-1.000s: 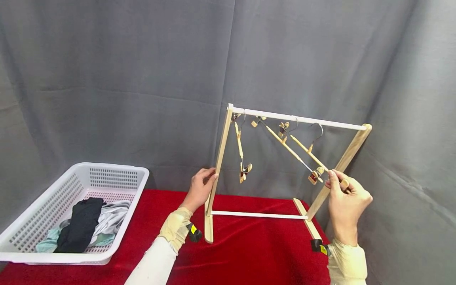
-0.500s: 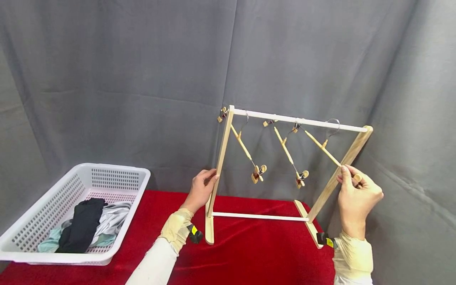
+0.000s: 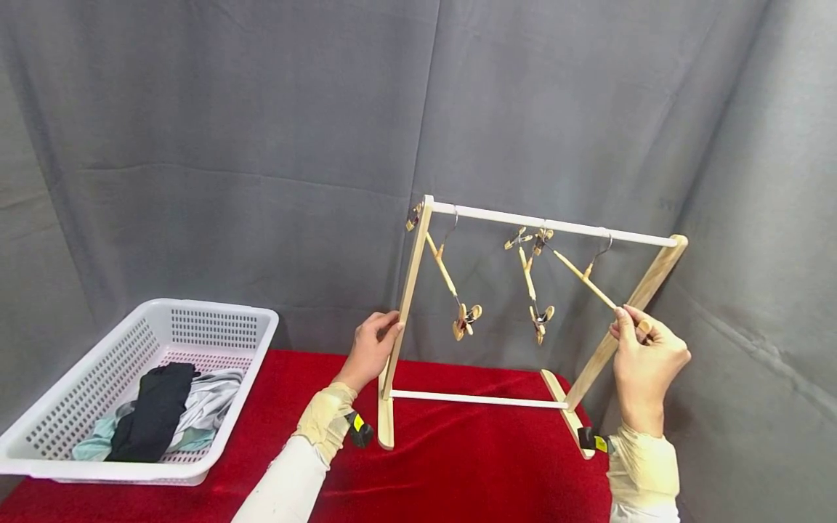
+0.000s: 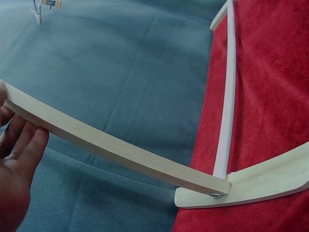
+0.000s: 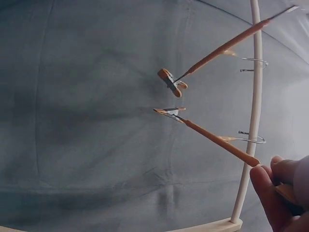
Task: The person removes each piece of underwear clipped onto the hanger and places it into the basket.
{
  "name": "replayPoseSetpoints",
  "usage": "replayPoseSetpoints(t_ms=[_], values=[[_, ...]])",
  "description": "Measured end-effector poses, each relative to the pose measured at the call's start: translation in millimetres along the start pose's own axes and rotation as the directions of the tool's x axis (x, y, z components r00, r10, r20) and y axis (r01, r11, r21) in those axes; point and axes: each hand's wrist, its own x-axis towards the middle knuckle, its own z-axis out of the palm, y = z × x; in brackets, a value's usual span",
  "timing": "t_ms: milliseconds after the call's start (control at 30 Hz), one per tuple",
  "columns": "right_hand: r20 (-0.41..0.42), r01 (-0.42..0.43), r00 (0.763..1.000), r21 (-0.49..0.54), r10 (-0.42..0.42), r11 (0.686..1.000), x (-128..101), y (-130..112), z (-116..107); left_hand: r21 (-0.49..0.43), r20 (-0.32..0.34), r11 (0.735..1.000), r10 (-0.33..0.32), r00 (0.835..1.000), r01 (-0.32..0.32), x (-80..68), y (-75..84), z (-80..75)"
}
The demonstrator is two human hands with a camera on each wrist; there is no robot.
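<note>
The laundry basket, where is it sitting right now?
In the head view the white laundry basket sits at the left end of the red cloth, left of the wooden rack, with clothes inside.

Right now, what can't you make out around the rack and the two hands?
- Right hand: the end of the hanger it pinches is covered by the fingers in head view and cut off by the right wrist view's edge.
- Left hand: grip on the rack post is half out of frame in left wrist view.
- Clothes in the basket: bunched, count unclear.
- Hanger clips: too small to read.
</note>
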Motion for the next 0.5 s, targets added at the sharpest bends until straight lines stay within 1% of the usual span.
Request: replayPoseSetpoints(t_ms=[200,267,433,500], values=[[0.025,0.021,0.999,-0.042,-0.020,0.999,-4.5,-0.9,-0.4,-0.005,0.001,1.000,-0.010,1.000,0.010,-0.7,0.8,-0.7],[0.031,0.037,0.999,-0.070,-0.035,0.997,-5.5,-1.1,-0.3,-0.005,-0.001,1.000,-0.012,1.000,0.012,-0.3,0.7,-0.4],[0.035,0.116,0.993,-0.184,-0.111,0.976,-7.0,3.0,-0.7,0.013,-0.001,1.000,-0.013,1.000,0.013,0.7,-0.4,0.5],[0.042,0.142,0.990,-0.205,-0.136,0.968,-7.7,3.7,-0.7,0.021,0.001,1.000,-0.017,1.000,0.017,0.8,-0.5,0.5]])
